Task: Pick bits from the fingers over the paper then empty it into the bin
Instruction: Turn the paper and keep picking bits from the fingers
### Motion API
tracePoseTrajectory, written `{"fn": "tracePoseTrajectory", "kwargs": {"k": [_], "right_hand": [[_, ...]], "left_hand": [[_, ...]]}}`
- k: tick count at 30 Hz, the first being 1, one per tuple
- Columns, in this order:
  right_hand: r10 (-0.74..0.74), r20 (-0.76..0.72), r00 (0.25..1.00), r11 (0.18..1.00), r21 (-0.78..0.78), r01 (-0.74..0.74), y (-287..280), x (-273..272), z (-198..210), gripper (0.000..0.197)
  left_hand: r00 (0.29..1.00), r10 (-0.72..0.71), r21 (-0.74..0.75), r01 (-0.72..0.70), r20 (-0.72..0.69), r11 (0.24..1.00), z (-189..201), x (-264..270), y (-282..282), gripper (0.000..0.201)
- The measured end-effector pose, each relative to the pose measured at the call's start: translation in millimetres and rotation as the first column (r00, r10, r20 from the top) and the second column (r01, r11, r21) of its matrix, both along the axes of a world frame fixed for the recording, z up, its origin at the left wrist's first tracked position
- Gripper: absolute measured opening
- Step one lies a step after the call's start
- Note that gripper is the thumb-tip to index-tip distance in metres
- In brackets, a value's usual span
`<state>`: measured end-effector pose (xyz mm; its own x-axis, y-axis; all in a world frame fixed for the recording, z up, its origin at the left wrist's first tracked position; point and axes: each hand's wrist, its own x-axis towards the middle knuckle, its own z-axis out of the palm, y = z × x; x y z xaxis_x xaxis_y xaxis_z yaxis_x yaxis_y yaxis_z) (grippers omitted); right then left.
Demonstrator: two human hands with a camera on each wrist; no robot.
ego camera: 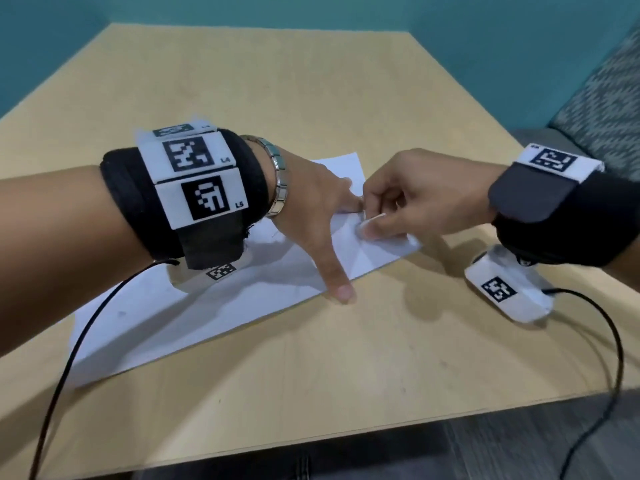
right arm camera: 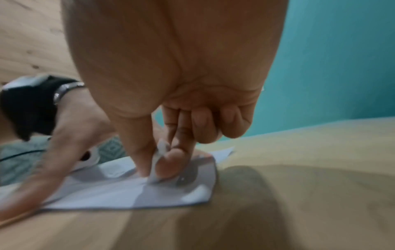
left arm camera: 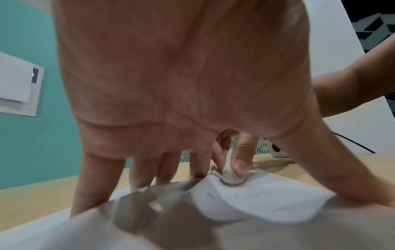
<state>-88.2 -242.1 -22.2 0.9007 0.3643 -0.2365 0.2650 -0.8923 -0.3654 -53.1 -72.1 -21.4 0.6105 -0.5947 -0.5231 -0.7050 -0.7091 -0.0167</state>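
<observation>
A white sheet of paper (ego camera: 207,306) lies flat on the wooden table (ego camera: 311,81). My left hand (ego camera: 322,233) rests on it with fingers straight and spread, thumb tip at the paper's near edge. My right hand (ego camera: 367,221) pinches a small white object (ego camera: 369,225) between thumb and forefinger, its tip on the paper right beside my left index fingertip. The left wrist view shows that white object (left arm camera: 228,174) under the right thumb, touching the paper (left arm camera: 256,203). In the right wrist view the object (right arm camera: 158,157) sits in the pinch, the other fingers curled. No bin is in view.
A teal wall runs behind the table. A patterned cushion (ego camera: 606,98) sits off the table's right side. Black cables (ego camera: 69,358) trail from both wrists over the table's front edge. The white wrist camera (ego camera: 502,289) hangs just above the tabletop.
</observation>
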Motion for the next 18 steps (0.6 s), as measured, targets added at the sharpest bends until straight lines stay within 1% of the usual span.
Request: {"fn": "tracePoseTrajectory", "kwargs": {"k": [1,2,4,5,6,9,11,13,16,18], "right_hand": [[-0.005,-0.001,1.0,1.0,0.017,0.005,0,0,0,0.018],[0.016,-0.015,1.0,1.0,0.023,-0.016,2,-4,-2,0.018],[0.056,-0.055,0.997,0.998,0.024,-0.055,10,-13,-5,0.019],[0.059,-0.074,0.996,0.998,0.024,-0.057,11,-17,-4,0.019],[0.055,-0.086,0.995,0.998,0.015,-0.053,11,-17,0,0.018],[-0.016,-0.062,0.998,1.0,0.019,0.017,5,-10,10,0.016],[-0.059,-0.021,0.998,0.997,0.051,0.06,1,-7,11,0.015],[-0.077,-0.008,0.997,0.995,0.057,0.077,1,-7,8,0.015],[-0.079,0.018,0.997,0.997,0.011,0.079,5,-5,2,0.015],[-0.067,0.031,0.997,0.998,0.005,0.067,9,-6,-1,0.015]], "left_hand": [[1.0,0.015,0.005,-0.015,-0.022,1.0,3,0,0,0.114],[0.997,0.036,0.0,-0.036,-0.067,0.999,6,-3,1,0.103],[0.99,0.085,-0.002,-0.086,-0.113,0.996,12,-5,3,0.08],[0.986,0.105,-0.006,-0.106,-0.133,0.994,13,-4,4,0.076],[0.985,0.108,-0.012,-0.111,-0.134,0.994,16,-3,4,0.077],[0.989,0.085,-0.028,-0.089,-0.119,0.996,12,2,6,0.107],[0.991,0.055,-0.038,-0.06,-0.122,0.997,6,3,8,0.119],[0.993,0.047,-0.05,-0.052,-0.11,0.997,2,7,8,0.121],[0.994,0.047,0.008,-0.046,-0.096,0.999,3,8,7,0.124],[0.995,0.048,0.044,-0.044,-0.086,0.998,6,6,6,0.118]]}}
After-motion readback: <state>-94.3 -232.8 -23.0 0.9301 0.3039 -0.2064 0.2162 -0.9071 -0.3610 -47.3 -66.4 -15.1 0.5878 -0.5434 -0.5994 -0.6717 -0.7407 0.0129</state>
